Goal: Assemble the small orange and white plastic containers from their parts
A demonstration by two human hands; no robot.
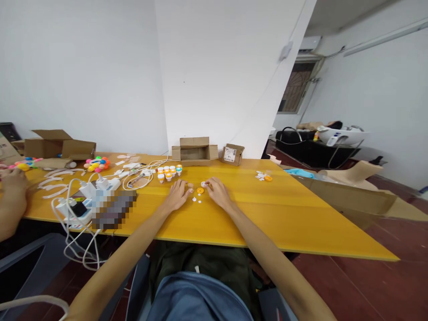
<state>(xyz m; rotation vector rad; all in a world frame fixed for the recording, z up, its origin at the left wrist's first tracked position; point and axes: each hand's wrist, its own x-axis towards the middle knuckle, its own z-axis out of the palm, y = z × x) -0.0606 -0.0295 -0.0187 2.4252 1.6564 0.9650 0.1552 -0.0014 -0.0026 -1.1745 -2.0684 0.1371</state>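
My left hand [178,195] rests on the yellow table with its fingers spread apart. Near its fingertips is a small pale piece, too small to make out. My right hand [218,192] has its fingertips closed on a small white round part [203,183] at the tabletop. Between the hands lies an orange ring-shaped piece [199,191]. Just in front of it are a white disc [194,199] and a smaller white disc [199,201]. Behind my left hand stands a group of small white pieces with orange and blue bands [168,173].
An open cardboard box [194,162] and a smaller box [233,154] stand by the wall. White and orange parts [264,176] lie right. At left are a power strip [110,185] with cables, colourful balls [96,163], white curved strips [55,191] and another person's arm [13,200].
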